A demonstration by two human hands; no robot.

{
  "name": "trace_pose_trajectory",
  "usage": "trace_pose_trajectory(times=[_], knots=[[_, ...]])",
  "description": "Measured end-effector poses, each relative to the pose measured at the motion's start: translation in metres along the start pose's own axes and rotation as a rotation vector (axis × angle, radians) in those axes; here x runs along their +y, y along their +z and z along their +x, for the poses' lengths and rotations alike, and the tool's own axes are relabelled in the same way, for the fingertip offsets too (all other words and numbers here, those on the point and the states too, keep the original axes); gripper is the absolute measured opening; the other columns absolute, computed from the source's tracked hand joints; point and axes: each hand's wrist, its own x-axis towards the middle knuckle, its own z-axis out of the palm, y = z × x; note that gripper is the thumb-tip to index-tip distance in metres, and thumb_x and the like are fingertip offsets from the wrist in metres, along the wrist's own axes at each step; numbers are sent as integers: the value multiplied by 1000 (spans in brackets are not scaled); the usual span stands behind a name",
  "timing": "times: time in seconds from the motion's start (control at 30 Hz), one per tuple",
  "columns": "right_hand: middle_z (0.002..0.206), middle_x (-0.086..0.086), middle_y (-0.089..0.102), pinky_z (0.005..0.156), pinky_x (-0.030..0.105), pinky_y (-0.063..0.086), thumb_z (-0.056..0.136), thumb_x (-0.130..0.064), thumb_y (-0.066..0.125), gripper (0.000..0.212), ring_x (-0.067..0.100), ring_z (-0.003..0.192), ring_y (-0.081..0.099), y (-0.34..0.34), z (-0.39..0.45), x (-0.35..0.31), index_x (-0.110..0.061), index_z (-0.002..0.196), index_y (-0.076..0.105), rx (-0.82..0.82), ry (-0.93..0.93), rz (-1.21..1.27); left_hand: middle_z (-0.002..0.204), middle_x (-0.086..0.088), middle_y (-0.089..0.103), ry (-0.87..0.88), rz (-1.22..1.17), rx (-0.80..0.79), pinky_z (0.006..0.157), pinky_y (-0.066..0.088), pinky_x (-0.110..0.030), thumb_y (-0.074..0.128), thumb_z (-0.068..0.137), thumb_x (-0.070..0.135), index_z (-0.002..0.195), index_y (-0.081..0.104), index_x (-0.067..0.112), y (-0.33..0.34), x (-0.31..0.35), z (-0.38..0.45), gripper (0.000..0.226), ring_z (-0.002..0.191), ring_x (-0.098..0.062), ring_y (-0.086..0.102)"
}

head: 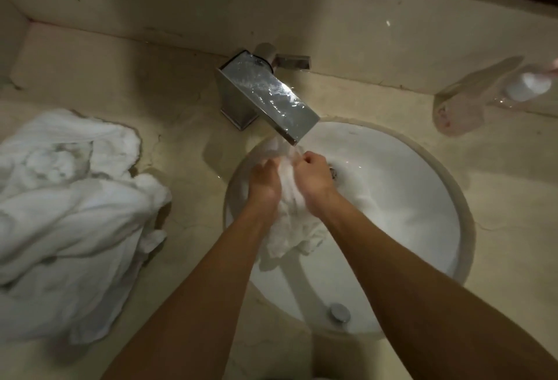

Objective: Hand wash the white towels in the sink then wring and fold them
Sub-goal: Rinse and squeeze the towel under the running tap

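A wet white towel hangs bunched between my hands over the round white sink. My left hand grips its left side and my right hand grips its right side, both just under the spout of the square chrome faucet. Water runs from the spout onto the top of the towel. The towel's lower end droops toward the basin's near side. A heap of more white towels lies on the counter to the left of the sink.
The beige stone counter surrounds the sink, with a wall close behind the faucet. A clear plastic bottle lies on its side at the back right. A chrome overflow fitting sits at the basin's near edge.
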Motion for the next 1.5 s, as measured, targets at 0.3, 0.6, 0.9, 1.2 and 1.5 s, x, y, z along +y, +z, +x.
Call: trace_pose_trajectory(times=[0.3,0.6,0.9,1.2,1.5], knots=[[69,-3,42,61,31,35,105,-33,44,36,13,61,38,-20,3,9,-18,73,40,184,-17,132,97,-9,71,85,36,-111,88,56,-40,51,98,40,103,66,10,15,-6,-24,34,94,-27,68],[78,-4,58,77,38,47,95,-54,56,40,16,77,58,0,-47,23,-16,89,50,-106,-165,-43,75,-3,61,-21,-115,-180,48,46,-17,40,103,17,96,60,11,-11,-7,-18,22,59,-9,63],[69,-1,43,66,31,37,103,-27,51,28,14,67,43,-8,-33,-7,-14,78,46,-32,-333,15,128,-9,59,33,-32,-34,83,42,-29,40,105,21,133,53,5,-2,13,-7,36,107,-22,57],[107,14,74,92,39,54,91,-40,63,42,30,100,71,-37,-28,17,-4,113,68,-188,92,523,112,-14,69,-347,-154,-246,97,50,-38,71,75,33,121,65,4,-16,-17,-6,55,108,-30,64],[100,9,61,84,40,47,102,-35,49,19,28,96,59,-19,-4,-8,-19,91,49,32,-216,59,93,-6,66,109,66,3,75,51,-28,51,100,20,114,63,5,30,9,-25,24,90,-23,63]])
